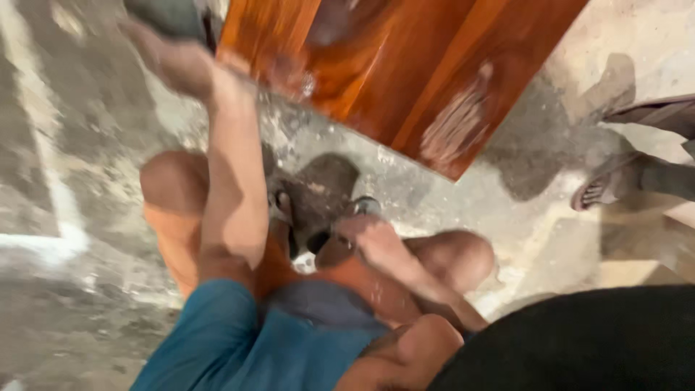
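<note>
The view is blurred by motion. My left hand (pixel 174 61) reaches up to the near corner of a reddish-brown varnished wooden board (pixel 405 65), beside a dark grey object (pixel 166 14) at the top edge; its grip is unclear. My right hand (pixel 373 242) is low between my knees, fingers curled around a small dark object (pixel 329 250). A small round metal piece (pixel 366 205) lies just above that hand. I am squatting in orange shorts and a blue shirt.
The floor is rough, dusty concrete (pixel 87 145) with pale patches. Another person's sandalled foot (pixel 604 188) stands at the right. A black garment (pixel 579 340) and a closed hand (pixel 405 355) fill the bottom right corner.
</note>
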